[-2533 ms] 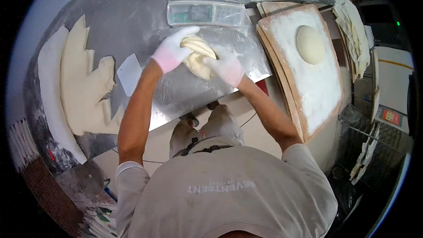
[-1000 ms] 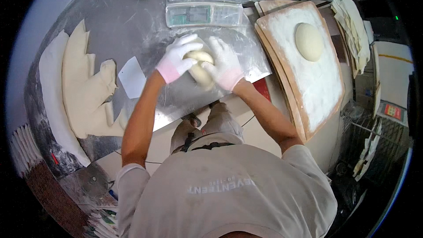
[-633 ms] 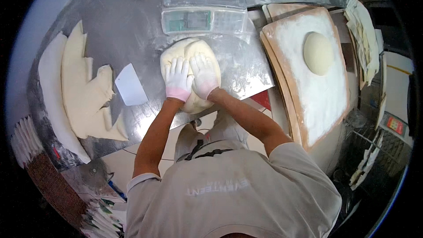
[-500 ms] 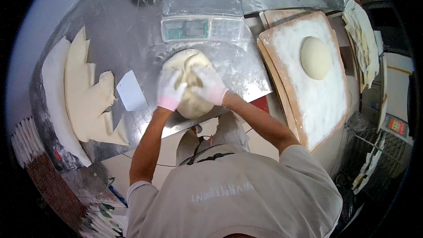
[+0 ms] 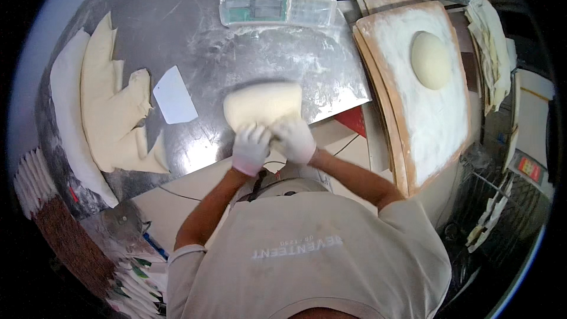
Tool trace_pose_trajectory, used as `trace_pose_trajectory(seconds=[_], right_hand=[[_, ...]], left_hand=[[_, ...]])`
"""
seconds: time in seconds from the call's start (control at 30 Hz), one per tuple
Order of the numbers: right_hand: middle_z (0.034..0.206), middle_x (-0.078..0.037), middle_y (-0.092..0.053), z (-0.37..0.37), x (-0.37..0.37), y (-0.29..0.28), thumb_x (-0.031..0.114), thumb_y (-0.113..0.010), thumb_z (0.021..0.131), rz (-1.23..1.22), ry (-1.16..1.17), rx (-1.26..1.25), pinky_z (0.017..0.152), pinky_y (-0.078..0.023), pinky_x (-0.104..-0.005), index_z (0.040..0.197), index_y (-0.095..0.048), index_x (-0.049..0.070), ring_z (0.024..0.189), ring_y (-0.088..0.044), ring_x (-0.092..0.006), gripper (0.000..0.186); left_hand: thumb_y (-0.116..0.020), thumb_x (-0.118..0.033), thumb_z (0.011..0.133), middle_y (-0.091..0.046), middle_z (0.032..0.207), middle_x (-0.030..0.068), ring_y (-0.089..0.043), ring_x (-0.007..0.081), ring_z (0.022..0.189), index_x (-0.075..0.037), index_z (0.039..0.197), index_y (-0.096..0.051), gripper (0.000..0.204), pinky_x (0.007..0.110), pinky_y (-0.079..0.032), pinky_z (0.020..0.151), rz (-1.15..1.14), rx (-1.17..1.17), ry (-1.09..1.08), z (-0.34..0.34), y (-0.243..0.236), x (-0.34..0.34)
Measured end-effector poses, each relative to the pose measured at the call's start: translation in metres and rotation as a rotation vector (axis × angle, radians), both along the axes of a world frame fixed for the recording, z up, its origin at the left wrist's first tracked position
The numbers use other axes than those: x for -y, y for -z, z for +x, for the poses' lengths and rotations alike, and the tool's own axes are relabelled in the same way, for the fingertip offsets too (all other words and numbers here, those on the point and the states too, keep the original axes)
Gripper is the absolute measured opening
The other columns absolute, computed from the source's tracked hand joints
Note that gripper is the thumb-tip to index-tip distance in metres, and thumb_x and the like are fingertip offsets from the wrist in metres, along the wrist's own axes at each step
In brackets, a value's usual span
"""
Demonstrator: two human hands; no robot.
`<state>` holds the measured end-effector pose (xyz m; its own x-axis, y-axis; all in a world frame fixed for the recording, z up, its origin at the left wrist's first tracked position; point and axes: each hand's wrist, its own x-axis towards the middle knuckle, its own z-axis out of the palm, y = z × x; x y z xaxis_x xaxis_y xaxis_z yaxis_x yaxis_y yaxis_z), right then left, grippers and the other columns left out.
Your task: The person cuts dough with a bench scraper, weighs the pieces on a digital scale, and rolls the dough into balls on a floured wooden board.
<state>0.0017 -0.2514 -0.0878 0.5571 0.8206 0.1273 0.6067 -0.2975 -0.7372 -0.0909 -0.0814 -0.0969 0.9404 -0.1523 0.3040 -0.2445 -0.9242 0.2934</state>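
Note:
A smooth, pale lump of dough (image 5: 263, 103) lies at the front edge of the metal table (image 5: 207, 65), its far side rounded and plump. My left hand (image 5: 253, 147), in a white glove with a pink cuff, has its fingers curled over the near edge of the dough. Close beside it, my right hand (image 5: 295, 139), gloved alike, grips the same near edge, with the fingers bent in. The hands nearly touch, and the dough under the fingertips is hidden.
Large torn dough sheets (image 5: 115, 106) lie at the left, near a white scraper (image 5: 175, 95). A scale (image 5: 277, 9) stands beyond the dough. On the right, a round dough ball (image 5: 431, 60) rests on a floured wooden board (image 5: 407, 112) stacked on others.
Both hands have drawn back toward me, from the dough's middle to its near edge. The creased, rounded dough is now a smoother, wider roll. The view has shifted, too.

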Motion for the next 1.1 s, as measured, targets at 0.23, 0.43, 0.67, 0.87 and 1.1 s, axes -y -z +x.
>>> trace_pose_trajectory(seconds=[0.23, 0.43, 0.67, 0.87, 1.1], right_hand=[[0.099, -0.018, -0.063, 0.054, -0.040, 0.031, 0.019, -0.064, 0.079, -0.198, 0.269, 0.131, 0.081, -0.050, -0.0423, 0.117, -0.061, 0.009, 0.093, -0.061, -0.0348, 0.039], [0.124, -0.025, -0.056, 0.084, -0.060, -0.104, 0.031, -0.063, 0.084, -0.009, 0.383, -0.419, 0.096, -0.043, -0.0450, 0.128, -0.055, 0.005, 0.117, -0.053, -0.0378, 0.052], [0.140, -0.027, -0.039, 0.091, -0.097, 0.012, 0.019, -0.054, 0.080, -0.257, 0.216, 0.292, 0.114, -0.021, -0.0461, 0.138, -0.035, -0.007, 0.133, -0.034, -0.0387, 0.066], [0.140, -0.025, -0.041, 0.099, -0.106, 0.041, 0.020, -0.050, 0.082, -0.223, 0.201, 0.262, 0.115, -0.020, -0.0460, 0.139, -0.038, -0.004, 0.134, -0.034, -0.0382, 0.063], [0.132, -0.026, -0.049, 0.174, -0.087, -0.004, 0.035, -0.060, 0.082, -0.012, 0.110, 0.012, 0.104, -0.039, -0.0420, 0.131, -0.045, -0.002, 0.122, -0.048, -0.0397, 0.063]], left_hand=[[-0.060, -0.017, 0.079, -0.063, 0.110, 0.0144, -0.060, 0.0313, 0.100, -0.009, 0.118, -0.062, 0.039, 0.041, -0.047, 0.089, -0.323, -0.436, -0.036, 0.088, 0.042, -0.058], [-0.059, -0.013, 0.080, -0.062, 0.122, 0.0172, -0.055, 0.0310, 0.119, -0.005, 0.119, -0.062, 0.040, 0.037, -0.039, 0.105, -1.068, -0.602, -0.086, 0.153, -0.110, -0.093], [-0.053, -0.025, 0.084, -0.045, 0.140, 0.0187, -0.035, 0.0350, 0.134, -0.003, 0.130, -0.052, 0.050, 0.053, -0.021, 0.112, -0.161, -0.112, -0.170, 0.128, 0.003, -0.061], [-0.049, -0.022, 0.088, -0.045, 0.138, 0.0203, -0.036, 0.0364, 0.133, 0.002, 0.133, -0.047, 0.051, 0.048, -0.019, 0.115, 0.006, -0.195, -0.257, 0.125, 0.008, -0.066], [-0.060, -0.016, 0.082, -0.048, 0.136, 0.0212, -0.042, 0.0372, 0.128, -0.002, 0.132, -0.050, 0.054, 0.041, -0.033, 0.108, -0.605, -0.222, -0.173, 0.162, -0.028, -0.114]])
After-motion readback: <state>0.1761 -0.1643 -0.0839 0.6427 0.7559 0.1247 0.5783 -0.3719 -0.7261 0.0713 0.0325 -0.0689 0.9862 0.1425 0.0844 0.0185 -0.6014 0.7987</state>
